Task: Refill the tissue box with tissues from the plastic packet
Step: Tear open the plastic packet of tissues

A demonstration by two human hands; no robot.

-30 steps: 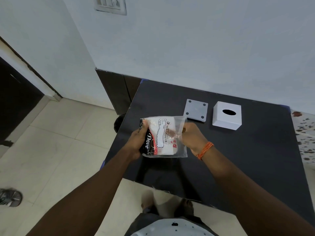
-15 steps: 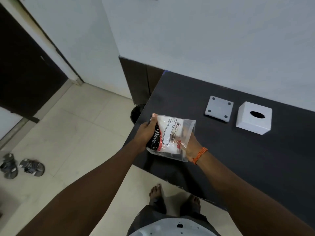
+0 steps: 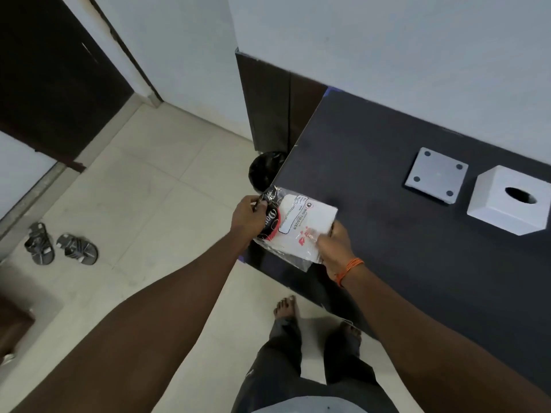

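A clear plastic packet with black, red and white print holds a white stack of tissues. It hangs over the near left corner of the dark table. My left hand grips its black left end. My right hand, with an orange thread at the wrist, grips its right end and the tissue stack there. The white tissue box, with an oval hole on top, stands at the right of the table. Its grey square base plate lies just left of it, apart from the box.
A black bin stands on the tiled floor at the table's left edge. A pair of sandals lies on the floor at the far left. A white wall runs behind the table. My bare feet stand at the table's front edge.
The view has swung left and down, so the box and plate sit further right. Both hands stay on the packet, which has tilted with its right end lower.
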